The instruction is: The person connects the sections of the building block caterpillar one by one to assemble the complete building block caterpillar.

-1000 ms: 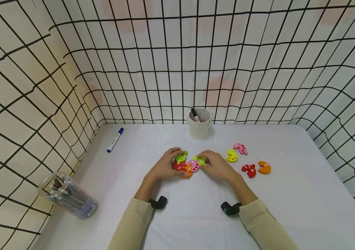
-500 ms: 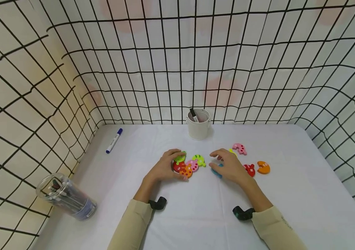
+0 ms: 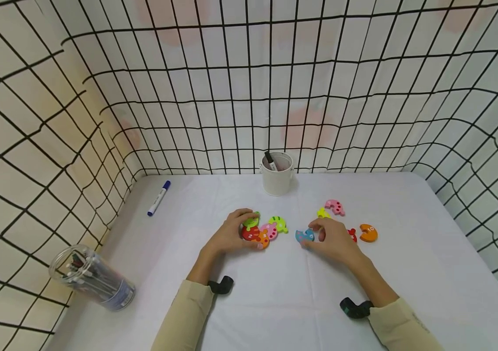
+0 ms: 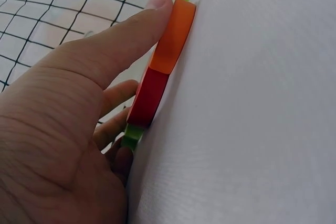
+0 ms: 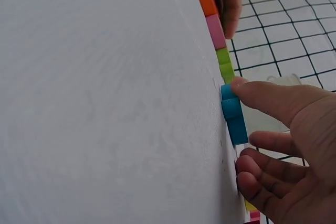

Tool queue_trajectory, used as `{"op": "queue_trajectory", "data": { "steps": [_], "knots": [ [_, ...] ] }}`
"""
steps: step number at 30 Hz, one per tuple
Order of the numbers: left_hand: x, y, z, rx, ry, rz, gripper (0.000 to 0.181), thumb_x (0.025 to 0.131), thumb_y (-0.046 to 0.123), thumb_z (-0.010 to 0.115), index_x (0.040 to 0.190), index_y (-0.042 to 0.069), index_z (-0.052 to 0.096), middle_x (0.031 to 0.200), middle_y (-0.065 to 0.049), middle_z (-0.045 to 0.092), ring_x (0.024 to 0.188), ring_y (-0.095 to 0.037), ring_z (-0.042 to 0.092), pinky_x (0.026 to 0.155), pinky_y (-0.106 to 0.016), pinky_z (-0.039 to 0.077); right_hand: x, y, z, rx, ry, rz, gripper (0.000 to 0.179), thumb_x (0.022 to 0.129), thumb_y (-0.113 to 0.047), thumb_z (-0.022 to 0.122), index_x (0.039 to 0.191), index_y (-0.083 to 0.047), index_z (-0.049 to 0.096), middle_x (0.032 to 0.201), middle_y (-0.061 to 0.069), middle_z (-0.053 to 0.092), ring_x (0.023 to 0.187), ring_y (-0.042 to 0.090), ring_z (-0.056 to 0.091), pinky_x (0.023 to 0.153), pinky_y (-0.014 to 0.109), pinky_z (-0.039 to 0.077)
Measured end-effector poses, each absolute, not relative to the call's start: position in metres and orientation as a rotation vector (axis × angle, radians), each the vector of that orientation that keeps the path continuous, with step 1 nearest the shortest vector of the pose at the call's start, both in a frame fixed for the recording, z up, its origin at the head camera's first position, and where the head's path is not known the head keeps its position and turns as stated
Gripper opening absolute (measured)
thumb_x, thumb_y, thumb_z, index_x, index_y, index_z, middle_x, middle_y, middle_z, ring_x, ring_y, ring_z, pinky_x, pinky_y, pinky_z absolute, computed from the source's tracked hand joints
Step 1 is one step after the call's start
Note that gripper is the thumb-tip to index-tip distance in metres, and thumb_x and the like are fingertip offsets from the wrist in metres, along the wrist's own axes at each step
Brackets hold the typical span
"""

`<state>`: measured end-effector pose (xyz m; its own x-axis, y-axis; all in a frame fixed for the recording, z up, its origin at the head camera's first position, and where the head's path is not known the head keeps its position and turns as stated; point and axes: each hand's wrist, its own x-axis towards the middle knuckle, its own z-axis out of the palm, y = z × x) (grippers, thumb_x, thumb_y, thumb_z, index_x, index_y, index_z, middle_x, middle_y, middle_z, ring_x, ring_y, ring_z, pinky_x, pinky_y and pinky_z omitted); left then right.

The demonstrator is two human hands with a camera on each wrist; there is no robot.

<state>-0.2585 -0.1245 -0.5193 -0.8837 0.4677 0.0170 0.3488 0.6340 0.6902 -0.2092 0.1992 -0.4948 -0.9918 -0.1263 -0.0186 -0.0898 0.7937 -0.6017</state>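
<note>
Numbered puzzle pieces lie joined on the white cloth: a green head [image 3: 252, 222], a red piece [image 3: 250, 233], an orange piece [image 3: 264, 239], a pink piece [image 3: 270, 230] and a green striped piece [image 3: 279, 224]. My left hand [image 3: 227, 236] holds the near end of this row, fingers by the head and thumb against the orange piece [image 4: 176, 38]. To the right, my right hand [image 3: 338, 241] pinches a blue puzzle piece [image 3: 303, 236] between thumb and forefinger. In the right wrist view the blue piece [image 5: 234, 118] stays low at the cloth, a short gap from the green striped piece.
Loose yellow [image 3: 323, 213], pink [image 3: 335, 207], red [image 3: 352, 234] and orange [image 3: 368, 233] pieces lie beyond my right hand. A white bucket [image 3: 277, 183] holds a marker. Another marker [image 3: 159, 198] and a tilted pen jar [image 3: 95, 282] are left. Black mesh surrounds the table.
My right hand has left the green striped piece, moved right and taken hold of the blue piece. My left hand has stayed at the joined pieces.
</note>
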Motion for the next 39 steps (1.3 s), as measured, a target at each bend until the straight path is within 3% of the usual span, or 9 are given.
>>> {"op": "queue_trajectory", "data": {
  "steps": [7, 16, 39],
  "knots": [
    [-0.258, -0.124, -0.519, 0.674, 2.692, 1.067, 0.084, 0.075, 0.049, 0.089, 0.149, 0.028, 0.055, 0.160, -0.001, 0.040, 0.150, -0.027, 0.034, 0.120, -0.057, 0.036, -0.209, 0.208, -0.500, -0.311, 2.895, -1.046, 0.040, 0.085, -0.022, 0.084, 0.120, -0.008, 0.070, 0.083, 0.002, 0.059, 0.079, 0.018, 0.053, 0.065, 0.022, 0.046],
    [-0.257, -0.122, -0.518, 0.598, 2.694, 1.067, 0.100, 0.072, 0.054, 0.089, 0.157, 0.027, 0.044, 0.163, -0.003, 0.035, 0.151, -0.027, 0.034, 0.121, -0.057, 0.035, -0.209, 0.214, -0.504, -0.377, 2.867, -1.058, 0.040, 0.085, -0.020, 0.085, 0.121, -0.011, 0.069, 0.084, 0.001, 0.057, 0.080, 0.017, 0.051, 0.066, 0.022, 0.044],
    [-0.258, -0.124, -0.518, 0.596, 2.695, 1.078, 0.099, 0.072, 0.053, 0.090, 0.156, 0.025, 0.046, 0.162, -0.004, 0.037, 0.150, -0.027, 0.035, 0.121, -0.055, 0.035, -0.207, 0.214, -0.500, -0.436, 2.870, -1.168, 0.035, 0.087, -0.013, 0.082, 0.120, -0.011, 0.072, 0.090, 0.000, 0.065, 0.083, 0.017, 0.058, 0.073, 0.020, 0.052]
  ]
}}
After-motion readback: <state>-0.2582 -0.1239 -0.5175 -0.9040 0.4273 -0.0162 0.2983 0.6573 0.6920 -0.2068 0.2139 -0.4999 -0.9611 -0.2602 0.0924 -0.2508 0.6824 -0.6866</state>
